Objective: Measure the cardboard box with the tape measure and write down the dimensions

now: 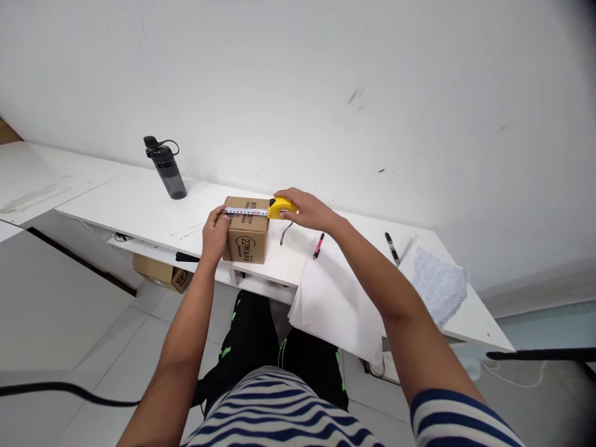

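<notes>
Cardboard box (245, 225) sits on the white table (198, 208), lettered side facing the wearer. A yellow tape measure (275, 210) is at its right edge, steel blade (243, 212) drawn across the box top.

Left hand (215, 234) at the box's left edge: fingers partly curled, fingertips and thumb closed over the blade's end. Right hand (302, 208) just right of the box: curved around the tape case, holding it firmly.

Progress, my judgement: blade is out and spans one top dimension; reading appears under way. Other sides look left to do. No pen in hand.

Right of the box: the tape's dark wrist strap (285, 232), then red pen (319, 246), blank-looking paper sheets (342, 295) overhanging the front edge, black marker (392, 248), creased sheet (440, 279), markings illegible. Left of and behind the box: dark water bottle (170, 176), well apart. Nothing seems to obstruct the blade.
</notes>
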`<state>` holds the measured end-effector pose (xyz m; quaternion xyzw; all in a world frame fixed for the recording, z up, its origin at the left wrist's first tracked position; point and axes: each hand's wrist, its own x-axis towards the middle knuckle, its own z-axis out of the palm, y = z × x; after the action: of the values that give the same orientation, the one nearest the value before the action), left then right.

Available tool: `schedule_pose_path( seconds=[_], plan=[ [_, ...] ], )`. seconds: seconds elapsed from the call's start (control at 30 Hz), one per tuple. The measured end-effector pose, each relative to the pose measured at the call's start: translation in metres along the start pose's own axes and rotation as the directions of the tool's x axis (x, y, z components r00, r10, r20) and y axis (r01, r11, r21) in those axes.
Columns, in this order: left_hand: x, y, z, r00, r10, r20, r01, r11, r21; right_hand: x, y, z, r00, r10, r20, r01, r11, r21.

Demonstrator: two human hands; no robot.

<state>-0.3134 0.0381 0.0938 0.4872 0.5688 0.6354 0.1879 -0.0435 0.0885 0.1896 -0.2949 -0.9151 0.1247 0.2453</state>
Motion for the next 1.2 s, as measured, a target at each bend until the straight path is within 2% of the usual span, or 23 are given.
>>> schedule_pose_path(
  seconds=[0.17, 0.23, 0.3, 0.4, 0.47, 0.53, 0.63, 0.73, 0.8, 0.87, 0.93, 1.0, 1.07, 1.13, 1.2],
  plan=[
    [0.001, 0.004, -0.002, 1.0, 0.011, 0.026, -0.012, 0.999, 0.033, 0.001, -0.007, 0.0, 0.976, -0.202, -0.083, 0.183, 0.964, -0.193],
    [0.0, 0.008, -0.004, 1.0, 0.024, 0.005, -0.024, 0.995, 0.095, -0.001, -0.01, -0.004, 0.962, -0.235, -0.141, 0.198, 0.951, -0.238],
    [-0.002, 0.017, -0.006, 0.996, 0.07, -0.06, -0.057, 0.979, 0.196, -0.006, -0.011, -0.011, 0.949, -0.222, -0.225, 0.167, 0.956, -0.241],
    [-0.012, 0.035, -0.005, 0.952, 0.263, -0.159, -0.196, 0.919, 0.343, -0.023, -0.009, -0.026, 0.928, -0.141, -0.344, 0.076, 0.978, -0.194],
    [-0.025, 0.048, 0.001, 0.907, 0.386, -0.167, -0.309, 0.881, 0.357, -0.039, -0.007, -0.033, 0.908, -0.035, -0.418, -0.016, 0.993, -0.118],
    [-0.043, 0.06, 0.012, 0.889, 0.444, -0.111, -0.398, 0.869, 0.294, -0.055, -0.004, -0.035, 0.869, 0.105, -0.484, -0.117, 0.993, 0.005],
    [-0.074, 0.075, 0.04, 0.893, 0.445, 0.072, -0.45, 0.887, 0.105, -0.077, -0.003, -0.023, 0.8, 0.288, -0.526, -0.186, 0.953, 0.239],
    [-0.096, 0.084, 0.081, 0.889, 0.348, 0.297, -0.325, 0.937, -0.126, -0.096, -0.007, 0.002, 0.774, 0.393, -0.497, -0.142, 0.872, 0.469],
    [-0.103, 0.085, 0.107, 0.869, 0.248, 0.428, -0.162, 0.96, -0.226, -0.108, -0.011, 0.02, 0.793, 0.43, -0.432, -0.111, 0.799, 0.591],
    [-0.105, 0.079, 0.129, 0.864, 0.143, 0.483, -0.012, 0.964, -0.266, -0.12, -0.01, 0.034, 0.837, 0.424, -0.346, -0.094, 0.734, 0.672],
    [-0.105, 0.067, 0.142, 0.876, 0.047, 0.48, 0.096, 0.958, -0.269, -0.13, -0.001, 0.041, 0.873, 0.4, -0.28, -0.1, 0.708, 0.7],
    [-0.104, 0.053, 0.15, 0.864, -0.02, 0.503, 0.162, 0.957, -0.24, -0.135, 0.019, 0.041, 0.862, 0.434, -0.263, -0.168, 0.733, 0.659],
    [-0.103, 0.039, 0.153, 0.804, -0.041, 0.594, 0.167, 0.973, -0.159, -0.133, 0.046, 0.037, 0.824, 0.497, -0.27, -0.323, 0.806, 0.497],
    [-0.101, 0.028, 0.156, 0.714, -0.033, 0.7, 0.091, 0.995, -0.045, -0.126, 0.076, 0.033, 0.818, 0.526, -0.232, -0.504, 0.85, 0.153],
    [-0.1, 0.021, 0.16, 0.632, -0.016, 0.775, -0.044, 0.997, 0.057, -0.116, 0.101, 0.034, 0.832, 0.546, -0.097, -0.552, 0.798, -0.243]
  ],
)
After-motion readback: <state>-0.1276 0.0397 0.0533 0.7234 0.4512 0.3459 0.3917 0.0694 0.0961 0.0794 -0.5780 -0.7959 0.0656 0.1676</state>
